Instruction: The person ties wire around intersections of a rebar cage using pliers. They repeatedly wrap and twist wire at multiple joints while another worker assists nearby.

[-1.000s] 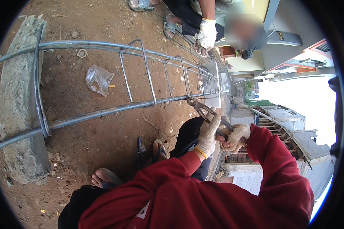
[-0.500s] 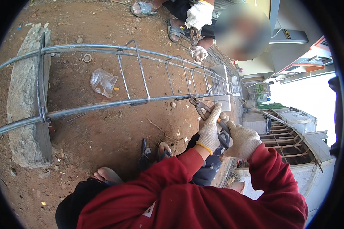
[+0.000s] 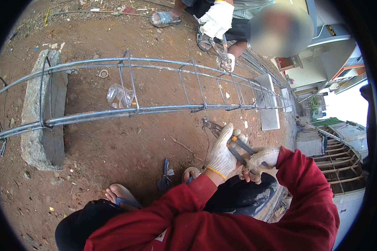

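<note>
Pincers [image 3: 215, 128] drew away from rebar [image 3: 163, 108]; left hand [image 3: 223, 155] and curled right hand [image 3: 263, 160] hold their handles [image 3: 244, 145].

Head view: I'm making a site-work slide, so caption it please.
Gloved left hand and right hand hold pincers beside a steel rebar cage, across from a co-worker's gloved hand.
</note>
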Motion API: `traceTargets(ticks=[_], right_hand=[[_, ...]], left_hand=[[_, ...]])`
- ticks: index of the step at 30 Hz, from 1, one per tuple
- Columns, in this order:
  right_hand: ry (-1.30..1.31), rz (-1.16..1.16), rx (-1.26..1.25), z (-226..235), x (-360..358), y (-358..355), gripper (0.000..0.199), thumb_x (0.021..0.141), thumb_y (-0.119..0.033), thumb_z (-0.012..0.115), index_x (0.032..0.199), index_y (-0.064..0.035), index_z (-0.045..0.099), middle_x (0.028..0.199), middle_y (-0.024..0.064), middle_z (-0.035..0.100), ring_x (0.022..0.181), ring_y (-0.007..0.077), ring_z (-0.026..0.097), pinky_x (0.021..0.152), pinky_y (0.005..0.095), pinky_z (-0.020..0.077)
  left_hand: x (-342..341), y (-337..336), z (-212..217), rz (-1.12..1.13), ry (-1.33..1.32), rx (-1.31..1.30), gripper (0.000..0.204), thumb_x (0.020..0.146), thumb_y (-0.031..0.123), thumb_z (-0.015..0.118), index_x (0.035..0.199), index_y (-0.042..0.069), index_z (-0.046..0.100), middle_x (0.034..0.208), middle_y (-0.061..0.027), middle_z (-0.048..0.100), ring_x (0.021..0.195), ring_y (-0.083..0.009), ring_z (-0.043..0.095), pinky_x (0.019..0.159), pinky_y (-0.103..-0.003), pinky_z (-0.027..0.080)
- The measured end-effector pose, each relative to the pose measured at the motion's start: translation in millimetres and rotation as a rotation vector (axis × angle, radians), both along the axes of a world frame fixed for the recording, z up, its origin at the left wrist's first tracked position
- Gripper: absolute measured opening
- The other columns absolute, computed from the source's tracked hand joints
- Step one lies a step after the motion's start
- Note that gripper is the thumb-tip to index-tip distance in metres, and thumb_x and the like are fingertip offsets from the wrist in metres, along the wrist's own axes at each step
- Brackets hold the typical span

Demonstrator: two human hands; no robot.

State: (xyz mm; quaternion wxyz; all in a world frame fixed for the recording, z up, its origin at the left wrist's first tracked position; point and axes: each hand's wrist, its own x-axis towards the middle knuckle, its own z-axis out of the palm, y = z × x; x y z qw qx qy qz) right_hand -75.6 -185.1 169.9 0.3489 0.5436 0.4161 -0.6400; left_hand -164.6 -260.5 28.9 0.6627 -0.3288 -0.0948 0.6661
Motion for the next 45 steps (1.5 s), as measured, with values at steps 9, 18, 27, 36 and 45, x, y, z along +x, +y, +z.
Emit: traceTargets(ticks=[9, 18, 27, 36, 45], right_hand=[[0.277, 0.529, 0.233, -119.0, 59.7, 40.9, 0.036, 0.093, -0.024, 0.064, 0.123, -0.0039, 0.057, 0.094, 0.0056, 0.067, 0.083, 0.0123, 0.063, 0.075, 0.0293, 0.0531], [0.832, 0.22, 0.371, -266.2, 70.5, 48.9, 0.024, 0.089, -0.016, 0.067, 0.108, -0.0031, 0.06, 0.092, 0.007, 0.066, 0.085, 0.0128, 0.062, 0.078, 0.0312, 0.0514], [0.996, 0.556, 0.28, -285.8, 20.1, 58.0, 0.045, 0.092, -0.035, 0.06, 0.123, -0.0028, 0.058, 0.101, 0.0167, 0.068, 0.091, 0.0281, 0.068, 0.085, 0.0373, 0.0514], [1.165, 0.72, 0.47, -291.1, -22.4, 58.3, 0.068, 0.084, -0.035, 0.069, 0.141, -0.007, 0.045, 0.115, 0.0204, 0.063, 0.1, 0.0351, 0.064, 0.09, 0.0385, 0.0497], [1.163, 0.737, 1.088, -262.1, -54.4, 56.3, 0.083, 0.078, -0.042, 0.076, 0.146, -0.0127, 0.039, 0.142, 0.0207, 0.045, 0.124, 0.04, 0.05, 0.1, 0.0405, 0.0458]], left_hand=[[45.5, 13.5, -93.3, 0.087, 0.452, -0.177, 0.01, 0.091, 0.019, 0.066, 0.095, 0.013, 0.06, 0.081, -0.0026, 0.06, 0.076, -0.0208, 0.061, 0.078, -0.041, 0.052], [38.8, -53.3, -95.2, -0.411, 2.005, -0.702, 0.031, 0.092, 0.019, 0.066, 0.118, 0.004, 0.063, 0.098, -0.0124, 0.07, 0.08, -0.0177, 0.068, 0.069, -0.03, 0.053], [-51.0, -45.3, -82.5, -0.715, 1.811, -1.009, 0.036, 0.09, 0.026, 0.066, 0.114, -0.001, 0.062, 0.087, -0.011, 0.071, 0.059, -0.0163, 0.064, 0.06, -0.029, 0.051], [-80.2, -95.7, -108.3, -0.513, 2.092, -1.424, 0.024, 0.09, 0.024, 0.065, 0.078, 0.003, 0.065, 0.061, -0.0028, 0.06, 0.05, -0.0097, 0.052, 0.048, -0.026, 0.041], [-67.5, -95.9, -87.0, -0.369, 2.233, -1.248, 0.019, 0.094, 0.018, 0.062, 0.098, 0.002, 0.07, 0.065, -0.005, 0.064, 0.057, -0.0091, 0.057, 0.055, -0.027, 0.046]])
